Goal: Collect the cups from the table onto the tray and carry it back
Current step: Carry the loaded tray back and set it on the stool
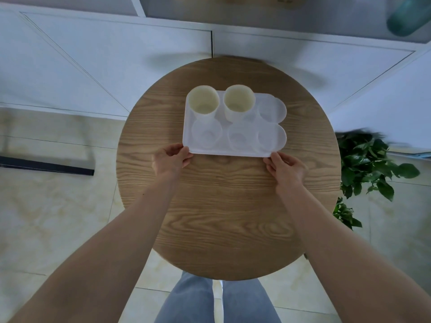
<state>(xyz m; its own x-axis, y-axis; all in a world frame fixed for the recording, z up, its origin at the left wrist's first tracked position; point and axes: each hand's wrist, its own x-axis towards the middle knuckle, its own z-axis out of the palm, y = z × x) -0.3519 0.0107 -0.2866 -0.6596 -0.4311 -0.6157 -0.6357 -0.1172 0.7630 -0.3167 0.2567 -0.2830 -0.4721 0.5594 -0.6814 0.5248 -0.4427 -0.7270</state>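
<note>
A white tray (247,149) with several round cup wells lies on the round wooden table (228,206). Two cream cups stand upright in its far wells: one cup (203,101) at the far left, the second cup (238,102) beside it to the right. The other wells hold nothing. My left hand (171,159) pinches the tray's near left corner. My right hand (285,167) pinches the near right corner. Both hold the tray's near edge.
White cabinet doors (116,66) stand just behind the table. A leafy green plant (368,169) sits on the floor to the right of the table. A dark bar (46,167) lies on the tiled floor at the left. My jeans-clad legs (217,301) are at the table's near edge.
</note>
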